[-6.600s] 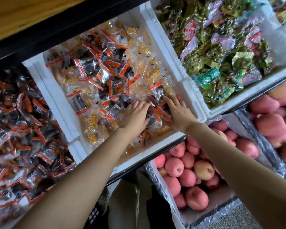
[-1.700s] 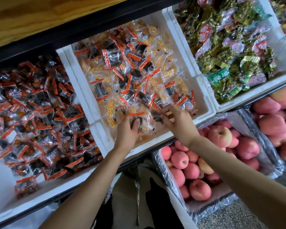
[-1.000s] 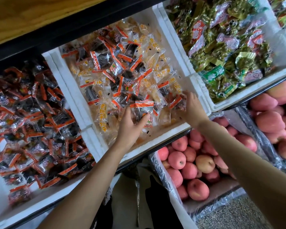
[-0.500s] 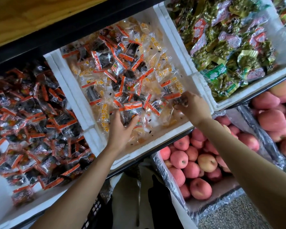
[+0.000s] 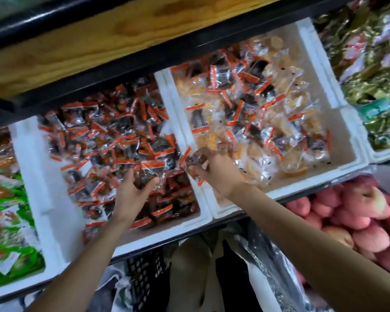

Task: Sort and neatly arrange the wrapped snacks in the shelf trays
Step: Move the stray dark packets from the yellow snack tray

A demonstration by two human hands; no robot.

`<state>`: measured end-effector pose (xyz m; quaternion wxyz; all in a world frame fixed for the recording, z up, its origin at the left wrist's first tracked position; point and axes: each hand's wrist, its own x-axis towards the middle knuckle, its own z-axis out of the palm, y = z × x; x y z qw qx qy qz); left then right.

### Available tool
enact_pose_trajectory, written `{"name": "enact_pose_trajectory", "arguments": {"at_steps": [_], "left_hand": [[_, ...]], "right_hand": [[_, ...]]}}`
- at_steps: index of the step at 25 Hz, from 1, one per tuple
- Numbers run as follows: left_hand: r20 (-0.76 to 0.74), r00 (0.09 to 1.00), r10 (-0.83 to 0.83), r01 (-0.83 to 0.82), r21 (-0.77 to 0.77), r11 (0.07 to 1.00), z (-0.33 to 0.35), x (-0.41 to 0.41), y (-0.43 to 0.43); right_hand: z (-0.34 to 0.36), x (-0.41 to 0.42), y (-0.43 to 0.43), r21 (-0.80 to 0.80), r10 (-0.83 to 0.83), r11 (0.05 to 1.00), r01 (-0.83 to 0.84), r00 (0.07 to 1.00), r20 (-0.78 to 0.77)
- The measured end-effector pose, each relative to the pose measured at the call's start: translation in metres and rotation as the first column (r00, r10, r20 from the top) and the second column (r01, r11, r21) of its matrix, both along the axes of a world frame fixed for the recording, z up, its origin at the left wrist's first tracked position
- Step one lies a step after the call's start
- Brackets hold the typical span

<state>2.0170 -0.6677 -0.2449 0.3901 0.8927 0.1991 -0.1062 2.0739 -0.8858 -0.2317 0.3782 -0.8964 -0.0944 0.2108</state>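
Note:
Two white foam trays stand side by side on the shelf. The left tray [image 5: 43, 188] is full of dark snacks in clear wrappers with orange strips. The right tray [image 5: 351, 140] holds a mix of pale yellow snacks and dark ones. My left hand [image 5: 131, 194] is over the left tray and grips a dark wrapped snack [image 5: 152, 171] between thumb and fingers. My right hand [image 5: 214, 170] hovers over the wall between the two trays and pinches another dark wrapped snack [image 5: 193, 159].
A tray of green-wrapped snacks [image 5: 374, 70] stands at the far right, and one with green and orange packets [image 5: 5, 221] at the far left. Pink apples [image 5: 358, 212] lie in a lined bin below right. A wooden shelf board [image 5: 122, 34] overhangs the trays.
Both hands have moved left, from the mixed tray to the tray of dark snacks, each carrying a dark wrapped snack. The view has swung left with them.

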Motion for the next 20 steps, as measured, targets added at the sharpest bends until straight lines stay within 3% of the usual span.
{"name": "enact_pose_trajectory", "arguments": {"at_steps": [3, 7, 9, 11, 13, 15, 18, 20], "left_hand": [[-0.069, 0.998, 0.013, -0.008, 0.071, 0.997, -0.008, -0.007, 0.049], [-0.025, 0.999, 0.041, -0.038, 0.114, 0.993, -0.017, 0.006, 0.078], [-0.033, 0.999, 0.036, -0.032, 0.12, 0.992, -0.023, 0.013, 0.085], [-0.076, 0.997, 0.025, -0.012, 0.163, 0.987, -0.026, 0.018, 0.09], [-0.144, 0.988, -0.06, 0.109, 0.359, 0.927, -0.024, 0.023, 0.093], [-0.17, 0.969, -0.179, 0.244, 0.55, 0.799, -0.017, 0.028, 0.088], [-0.01, 0.933, -0.36, 0.301, 0.571, 0.764, -0.008, 0.037, 0.058], [0.053, 0.886, -0.46, 0.361, 0.543, 0.758, -0.003, 0.043, 0.031]], "right_hand": [[-0.006, 0.005, 0.052, -0.051, 0.094, 0.994, -0.094, 0.996, -0.014], [-0.025, 0.01, 0.102, 0.064, 0.025, 0.998, -0.028, 0.999, 0.034], [-0.035, 0.01, 0.115, -0.001, 0.062, 0.998, -0.062, 0.997, 0.047], [-0.045, 0.009, 0.119, -0.158, 0.214, 0.965, -0.207, 0.976, 0.03], [-0.049, 0.004, 0.117, -0.313, 0.397, 0.873, -0.373, 0.918, 0.013], [-0.049, -0.004, 0.108, -0.323, 0.451, 0.848, -0.419, 0.892, 0.026], [-0.04, -0.011, 0.077, -0.25, 0.353, 0.924, -0.291, 0.9, 0.255], [-0.035, -0.009, 0.044, -0.291, 0.332, 0.929, -0.229, 0.862, 0.383]]}}
